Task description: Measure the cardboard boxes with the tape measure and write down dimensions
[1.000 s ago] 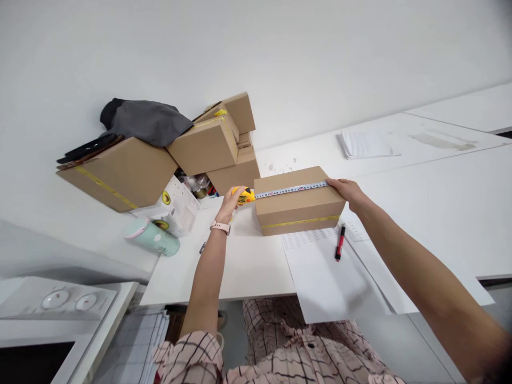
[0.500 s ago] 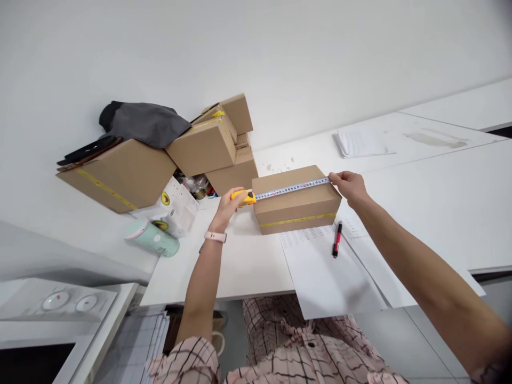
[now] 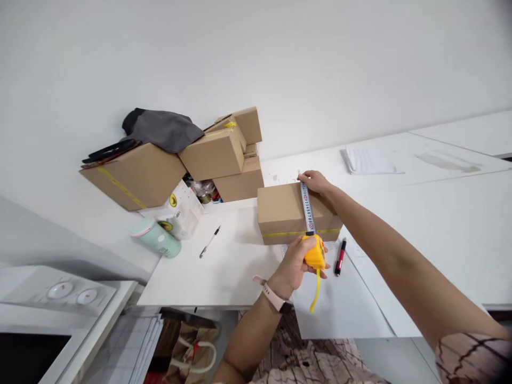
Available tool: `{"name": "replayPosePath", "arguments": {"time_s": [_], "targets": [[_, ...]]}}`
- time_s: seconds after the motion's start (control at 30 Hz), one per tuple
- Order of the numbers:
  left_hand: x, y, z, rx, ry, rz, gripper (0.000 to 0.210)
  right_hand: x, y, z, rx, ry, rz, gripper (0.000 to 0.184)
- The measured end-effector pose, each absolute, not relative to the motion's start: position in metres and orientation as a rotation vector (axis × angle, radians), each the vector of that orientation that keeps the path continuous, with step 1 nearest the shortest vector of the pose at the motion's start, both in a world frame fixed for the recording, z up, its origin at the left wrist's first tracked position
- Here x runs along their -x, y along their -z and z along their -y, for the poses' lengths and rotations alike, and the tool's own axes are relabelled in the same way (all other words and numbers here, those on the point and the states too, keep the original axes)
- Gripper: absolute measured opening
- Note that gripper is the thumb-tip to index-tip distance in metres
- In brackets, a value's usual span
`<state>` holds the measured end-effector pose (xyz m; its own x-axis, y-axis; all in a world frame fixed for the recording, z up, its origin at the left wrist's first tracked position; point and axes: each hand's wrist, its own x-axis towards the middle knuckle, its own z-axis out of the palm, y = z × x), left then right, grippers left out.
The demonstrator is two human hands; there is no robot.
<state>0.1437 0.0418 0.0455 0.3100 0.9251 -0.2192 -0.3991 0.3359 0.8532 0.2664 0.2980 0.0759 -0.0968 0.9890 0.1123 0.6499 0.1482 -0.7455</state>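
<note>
A brown cardboard box (image 3: 280,205) with a yellow tape line along its front side lies on the white table. My left hand (image 3: 296,261) is closed around the yellow case of a tape measure (image 3: 315,255), just in front of the box's near side, with its yellow strap hanging down. The pulled-out blade runs across the top of the box from front to back. At the far edge of the box, my right hand (image 3: 316,181) pinches the blade's end. Part of the box top is hidden under my right forearm.
Printed paper sheets (image 3: 340,309) lie in front of the box, with a red and black pen (image 3: 340,257) on them. Another pen (image 3: 210,241) lies left. Stacked cardboard boxes (image 3: 212,154), a mint-green bottle (image 3: 157,238) and a paper stack (image 3: 370,161) also stand or lie on the table.
The tape measure has turned from along the box's length to across its width. My left hand moved right and toward me; my right hand moved left to the far edge.
</note>
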Motion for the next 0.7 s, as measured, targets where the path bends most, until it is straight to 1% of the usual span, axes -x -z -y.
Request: {"name": "replayPosePath", "arguments": {"time_s": [0.07, 0.2, 0.37, 0.7], "targets": [[-0.15, -0.054, -0.052, -0.782, -1.009, -0.861, 0.063, -0.26, -0.072, -0.311, 1.647, -0.607, 1.874, 0.027], [-0.158, -0.06, -0.059, -0.759, -1.035, -0.886, 0.063, -0.257, -0.063, -0.321, 1.662, -0.561, 1.9, 0.028], [-0.172, -0.06, -0.052, -0.724, -1.019, -0.892, 0.067, -0.262, -0.055, -0.32, 1.646, -0.563, 1.902, 0.024], [-0.182, -0.062, -0.047, -0.731, -1.034, -0.929, 0.063, -0.262, -0.057, -0.32, 1.633, -0.601, 1.912, 0.023]]}}
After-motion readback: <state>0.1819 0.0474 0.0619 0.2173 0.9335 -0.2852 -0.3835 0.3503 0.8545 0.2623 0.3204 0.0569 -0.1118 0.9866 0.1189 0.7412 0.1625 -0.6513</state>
